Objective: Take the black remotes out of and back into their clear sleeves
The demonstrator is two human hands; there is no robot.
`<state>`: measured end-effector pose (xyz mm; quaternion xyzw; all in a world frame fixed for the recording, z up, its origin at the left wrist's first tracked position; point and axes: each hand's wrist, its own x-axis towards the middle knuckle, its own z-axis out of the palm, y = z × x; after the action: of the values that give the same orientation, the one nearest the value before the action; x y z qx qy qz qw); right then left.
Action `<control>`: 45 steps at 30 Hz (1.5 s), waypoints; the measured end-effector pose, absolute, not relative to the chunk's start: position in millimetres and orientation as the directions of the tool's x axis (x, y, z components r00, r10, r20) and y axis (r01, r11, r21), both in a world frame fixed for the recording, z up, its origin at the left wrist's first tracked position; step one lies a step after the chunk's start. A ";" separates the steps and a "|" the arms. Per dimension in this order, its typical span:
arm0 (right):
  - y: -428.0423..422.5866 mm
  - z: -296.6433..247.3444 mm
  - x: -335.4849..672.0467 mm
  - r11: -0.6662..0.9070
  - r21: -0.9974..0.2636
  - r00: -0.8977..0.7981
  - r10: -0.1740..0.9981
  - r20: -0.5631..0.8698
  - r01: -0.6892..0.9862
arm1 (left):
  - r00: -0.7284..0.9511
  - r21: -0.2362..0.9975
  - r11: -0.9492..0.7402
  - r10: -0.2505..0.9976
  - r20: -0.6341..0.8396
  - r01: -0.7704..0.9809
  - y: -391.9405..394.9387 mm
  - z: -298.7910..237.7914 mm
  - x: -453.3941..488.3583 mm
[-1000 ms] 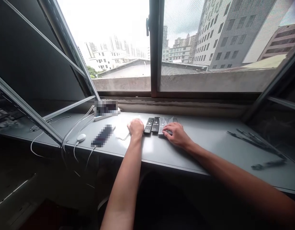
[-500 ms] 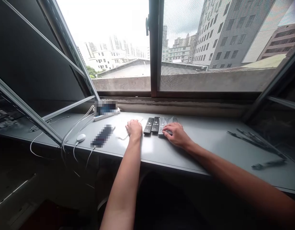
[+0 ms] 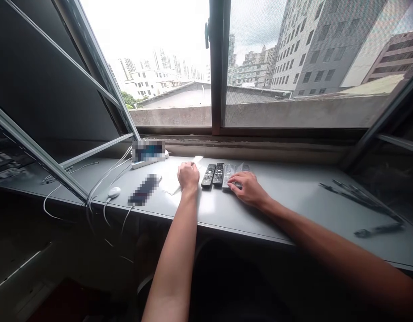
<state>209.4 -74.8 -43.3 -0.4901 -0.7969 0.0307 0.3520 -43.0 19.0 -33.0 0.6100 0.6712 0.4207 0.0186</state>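
Observation:
My left hand (image 3: 188,175) is closed, knuckles up, over a thin white sheet (image 3: 171,182) that looks like paper or a flat bag; its fingertips are hidden. A white strip of it sticks out beyond the knuckles. My right hand (image 3: 246,185) rests with bent fingers and thumb on a remote control in a clear plastic bag (image 3: 229,171), partly covering it. Between my hands lie two bare black remote controls, a left one (image 3: 208,175) and a right one (image 3: 218,174), side by side with their buttons up.
On the grey desk (image 3: 276,219), a blurred-out phone-like device (image 3: 144,190) and a white round charger (image 3: 114,192) with cables lie left. A power strip (image 3: 149,162) stands behind. Dark tools (image 3: 350,194) lie right. Metal frame bars (image 3: 39,154) slant at left; a window is ahead.
My left hand has curled tighter, and a white strip of the sheet now rises past its knuckles. The right hand and the remote controls stay in place.

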 end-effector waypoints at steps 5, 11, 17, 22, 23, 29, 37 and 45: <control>-72.3 -42.6 209.8 0.556 -0.423 -0.249 0.769 0.590 0.716 | -0.183 0.788 -0.479 0.798 0.575 0.388 12.8 -25.1 -25.8; -67.1 -41.5 210.4 0.572 -0.582 -0.053 0.738 0.673 0.577 | -0.009 0.808 -0.396 0.900 0.436 -0.437 9.0 -4.7 28.0; -59.3 -40.9 216.8 0.512 -0.806 0.075 0.829 0.555 0.297 | 0.154 0.644 -0.028 0.962 0.225 -0.764 4.2 12.4 61.2; -64.9 -31.9 217.8 0.436 -0.871 0.044 0.889 0.456 0.227 | 0.172 0.498 0.081 0.975 0.140 -0.863 10.3 4.4 49.3; -66.8 -30.1 217.0 0.426 -0.871 0.040 0.893 0.448 0.247 | 0.177 0.481 0.088 0.973 0.144 -0.872 11.1 2.9 45.0; -71.2 -27.3 212.0 0.475 -0.829 0.000 0.868 0.497 0.296 | 0.109 0.382 0.080 0.992 0.057 -0.921 10.6 0.8 22.0; -75.4 -22.3 211.8 0.642 -0.639 0.053 0.687 0.725 0.425 | 0.194 0.442 0.149 0.979 0.059 -0.885 -3.1 0.4 25.8; -81.6 -16.6 212.4 0.713 -0.433 -0.066 0.554 0.830 0.551 | 0.428 0.672 0.259 0.899 0.095 -0.693 -10.0 -4.4 39.9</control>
<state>212.4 -81.6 -16.6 -0.3786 -0.7300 0.0014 0.5690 39.9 -10.0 -4.4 0.3297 0.1558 0.5115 0.7781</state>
